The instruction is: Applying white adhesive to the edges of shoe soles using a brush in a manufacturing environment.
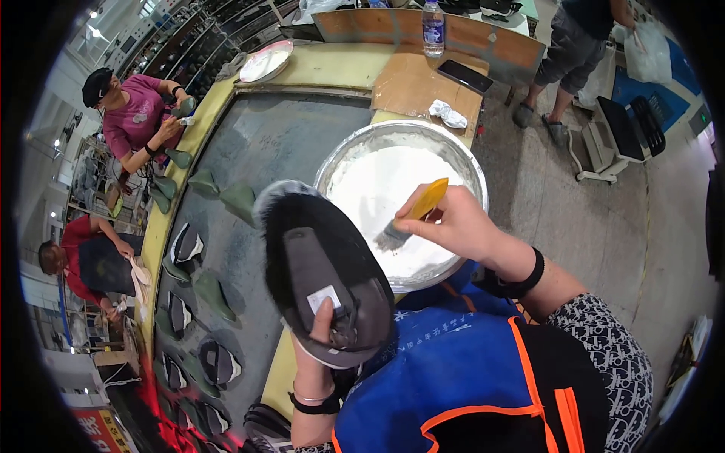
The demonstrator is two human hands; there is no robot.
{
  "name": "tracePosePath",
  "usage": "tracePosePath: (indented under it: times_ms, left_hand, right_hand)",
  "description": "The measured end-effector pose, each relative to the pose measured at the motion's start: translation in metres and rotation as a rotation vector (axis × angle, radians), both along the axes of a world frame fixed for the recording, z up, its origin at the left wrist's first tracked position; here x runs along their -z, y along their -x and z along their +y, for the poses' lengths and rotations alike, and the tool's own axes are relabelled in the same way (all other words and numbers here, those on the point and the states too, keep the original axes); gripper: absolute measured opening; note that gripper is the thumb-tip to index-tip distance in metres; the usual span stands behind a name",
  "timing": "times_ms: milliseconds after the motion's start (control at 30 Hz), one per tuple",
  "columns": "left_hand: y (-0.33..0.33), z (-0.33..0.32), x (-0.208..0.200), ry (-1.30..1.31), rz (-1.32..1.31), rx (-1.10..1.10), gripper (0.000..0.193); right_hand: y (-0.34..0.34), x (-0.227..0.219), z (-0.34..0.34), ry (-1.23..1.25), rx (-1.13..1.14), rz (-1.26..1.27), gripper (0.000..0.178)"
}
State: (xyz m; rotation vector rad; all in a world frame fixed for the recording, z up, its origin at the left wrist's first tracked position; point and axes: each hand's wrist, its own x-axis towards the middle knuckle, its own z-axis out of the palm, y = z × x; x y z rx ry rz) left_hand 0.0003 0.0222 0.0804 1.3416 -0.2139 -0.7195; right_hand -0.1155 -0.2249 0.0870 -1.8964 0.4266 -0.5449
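Observation:
My left hand (311,361) grips a dark shoe upper (359,260) by its near end, thumb pressed beside a small white label inside it. The far end of the upper has a fuzzy grey-white edge. In my right hand (461,223) is a brush (432,198) with a yellow handle, pinched between thumb and fingers. Its bristles dip toward the white glue-like liquid (370,185) in a large metal basin (482,181). White residue coats the basin's inner wall. The upper overlaps the basin's left side from this view.
A grey conveyor (260,128) carries green shoe lasts (214,294) and several black-and-white uppers (219,362). Cardboard (400,83) behind the basin bears a phone (464,76), crumpled paper (448,114) and a water bottle (433,30). Two people work along the left; another person stands back right.

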Motion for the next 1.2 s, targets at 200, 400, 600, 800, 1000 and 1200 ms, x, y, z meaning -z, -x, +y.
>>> tracePosePath:
  times_ms: [200, 400, 600, 800, 1000, 1200]
  left_hand:
    - [-0.018, 0.006, -0.001, -0.323, 0.225, 0.288, 0.017]
    - [-0.01, -0.001, -0.01, -0.257, 0.267, 0.376, 0.018]
    - [-0.034, -0.006, 0.0, -0.268, 0.223, 0.291, 0.026]
    - [-0.038, -0.021, 0.007, -0.261, -0.081, 0.256, 0.025]
    - [-0.034, -0.032, 0.026, -0.286, -0.466, 0.078, 0.029]
    - [-0.053, -0.013, 0.044, -0.244, -0.634, -0.034, 0.037]
  right_hand:
    - [-0.019, -0.024, -0.013, 0.294, 0.128, -0.243, 0.023]
    - [-0.026, -0.01, -0.017, 0.255, 0.087, -0.162, 0.02]
    - [-0.005, 0.008, 0.015, -0.072, -0.065, -0.043, 0.021]
    - [-0.004, -0.009, 0.008, 0.16, -0.087, 0.05, 0.027]
    - [-0.013, -0.021, 0.005, 0.248, -0.033, 0.0, 0.037]
    - [-0.008, -0.03, 0.009, 0.284, -0.113, 0.075, 0.037]
